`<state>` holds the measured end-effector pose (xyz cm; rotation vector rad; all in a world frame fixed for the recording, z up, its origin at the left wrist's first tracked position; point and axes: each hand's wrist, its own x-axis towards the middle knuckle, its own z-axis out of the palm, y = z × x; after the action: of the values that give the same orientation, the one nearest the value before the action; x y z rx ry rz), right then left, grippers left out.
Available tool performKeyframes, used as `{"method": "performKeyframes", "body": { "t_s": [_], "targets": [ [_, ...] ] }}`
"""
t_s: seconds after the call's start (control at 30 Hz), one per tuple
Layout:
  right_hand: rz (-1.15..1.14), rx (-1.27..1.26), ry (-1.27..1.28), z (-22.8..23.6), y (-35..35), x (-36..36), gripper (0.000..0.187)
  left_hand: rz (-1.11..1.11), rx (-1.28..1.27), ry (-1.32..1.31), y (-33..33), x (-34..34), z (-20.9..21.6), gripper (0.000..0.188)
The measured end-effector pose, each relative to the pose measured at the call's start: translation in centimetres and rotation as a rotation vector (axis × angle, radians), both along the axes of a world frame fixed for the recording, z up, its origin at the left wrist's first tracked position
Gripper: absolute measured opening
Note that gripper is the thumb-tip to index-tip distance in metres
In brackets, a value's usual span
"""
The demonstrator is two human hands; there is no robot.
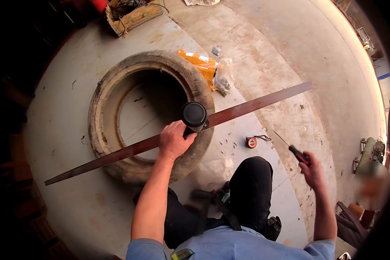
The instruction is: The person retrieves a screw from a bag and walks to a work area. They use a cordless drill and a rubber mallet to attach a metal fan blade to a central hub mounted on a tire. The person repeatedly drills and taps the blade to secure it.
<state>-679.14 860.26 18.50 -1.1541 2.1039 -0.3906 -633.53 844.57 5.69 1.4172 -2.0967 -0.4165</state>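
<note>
A long, reddish-brown metal bar (pixel 251 105) lies slantwise across a worn tire (pixel 98 125). On the bar, near the tire's right side, stands a black, round-topped cylinder (pixel 194 113). My left hand (pixel 174 139) is closed at the cylinder's base, thumb and fingers on either side, partly against the bar. Out to the right, my right hand (pixel 313 171) grips a screwdriver (pixel 298 154) by its black and red handle. Its thin shaft points up and left, apart from the bar. An orange and black tape measure (pixel 251 142) with a wrist strap lies between bar and knee.
Small loose screws (pixel 229 143) are scattered left of the tape measure. Beyond the bar lie an orange package (pixel 199 63) and a clear plastic bag (pixel 224 77). A power tool (pixel 221 193) rests between my knees. A wooden box (pixel 136 18) stands at the far left.
</note>
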Motion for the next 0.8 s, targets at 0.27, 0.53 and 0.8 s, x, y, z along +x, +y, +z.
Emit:
{"method": "performKeyframes", "body": {
  "t_s": [0.27, 0.53, 0.8],
  "targets": [
    [0.579, -0.567, -0.010, 10.5, -10.6, 10.6, 0.033, 0.034, 0.011, -0.025, 0.3, 0.3, 0.1, 0.038],
    [0.894, -0.542, -0.047, 10.4, -16.0, 18.4, 0.021, 0.025, 0.018, -0.021, 0.1, 0.2, 0.1, 0.042],
    [1.038, -0.498, -0.020, 8.7, -18.2, 20.4, 0.014, 0.027, -0.005, 0.014, 0.1, 0.1, 0.0, 0.038]
  ]
}}
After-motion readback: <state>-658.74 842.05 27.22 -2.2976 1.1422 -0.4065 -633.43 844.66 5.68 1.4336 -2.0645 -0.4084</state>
